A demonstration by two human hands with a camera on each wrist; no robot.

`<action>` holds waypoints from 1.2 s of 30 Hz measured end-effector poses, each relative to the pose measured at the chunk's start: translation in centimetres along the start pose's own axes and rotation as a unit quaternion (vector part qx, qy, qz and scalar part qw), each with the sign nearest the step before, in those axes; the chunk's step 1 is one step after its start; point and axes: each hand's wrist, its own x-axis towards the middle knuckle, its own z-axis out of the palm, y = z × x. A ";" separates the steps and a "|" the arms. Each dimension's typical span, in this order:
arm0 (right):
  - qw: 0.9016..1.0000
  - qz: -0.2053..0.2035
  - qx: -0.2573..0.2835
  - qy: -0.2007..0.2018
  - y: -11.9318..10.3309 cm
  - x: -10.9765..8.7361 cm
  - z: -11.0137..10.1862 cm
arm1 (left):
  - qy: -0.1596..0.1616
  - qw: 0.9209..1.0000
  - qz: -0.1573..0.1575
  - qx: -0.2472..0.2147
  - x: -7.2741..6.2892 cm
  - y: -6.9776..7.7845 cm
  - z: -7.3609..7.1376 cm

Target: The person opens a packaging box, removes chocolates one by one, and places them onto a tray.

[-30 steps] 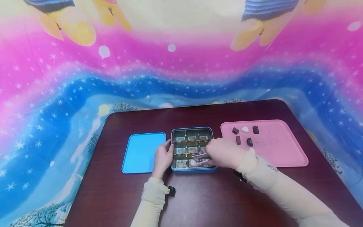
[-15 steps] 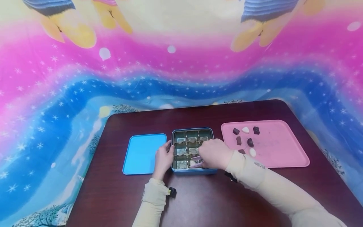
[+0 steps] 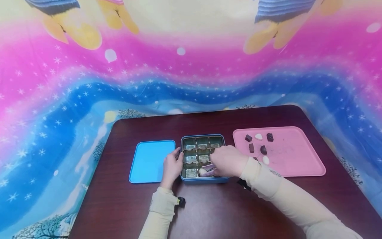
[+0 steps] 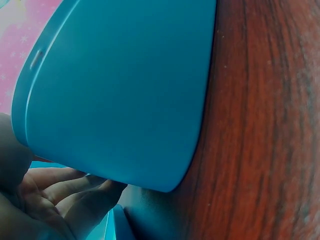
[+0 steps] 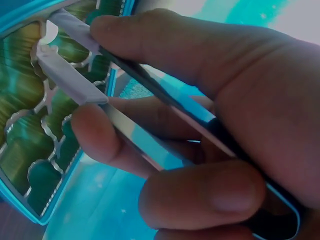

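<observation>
My right hand (image 3: 228, 161) holds a pair of metal tongs (image 5: 150, 137) with pale lilac tips, thumb on one arm and fingers on the other. The tips reach into the front middle compartment of a blue box (image 3: 204, 181) with a gold divided liner. A white, rounded chocolate-like piece (image 3: 202, 172) lies at the tips there; the right wrist view shows a white piece (image 5: 50, 32) by them. My left hand (image 3: 172, 167) grips the box's left side, thumb at the rim and fingers against the outer wall (image 4: 115, 100). The right hand hides the box's right compartments.
A flat light blue lid (image 3: 152, 162) lies left of the box. On the right, a pink tray (image 3: 301, 159) bears several dark and white pieces, among them a dark rounded one (image 3: 263, 150) and a white one (image 3: 266, 160). The brown table (image 3: 197, 212) reaches a patterned cloth backdrop.
My right hand has moved slightly left over the box, uncovering a white piece and part of a dark piece on the tray. The tongs' angle has changed. My left hand stays at the box.
</observation>
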 end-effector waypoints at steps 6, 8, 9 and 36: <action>1.000 -0.010 0.021 0.008 0.9 -0.9 -0.6 | -0.001 1.000 -0.002 -0.001 0.0 0.0 0.0; 0.999 -0.013 0.031 0.014 1.2 -1.3 -0.9 | 0.000 1.000 -0.001 0.000 0.1 0.1 -0.1; 0.999 -0.015 0.036 0.020 1.4 -1.5 -1.1 | 0.000 1.000 0.000 0.001 0.1 0.1 -0.1; 0.980 0.080 0.113 0.142 6.9 -6.3 -4.2 | 0.002 1.000 -0.002 0.003 0.1 0.0 0.0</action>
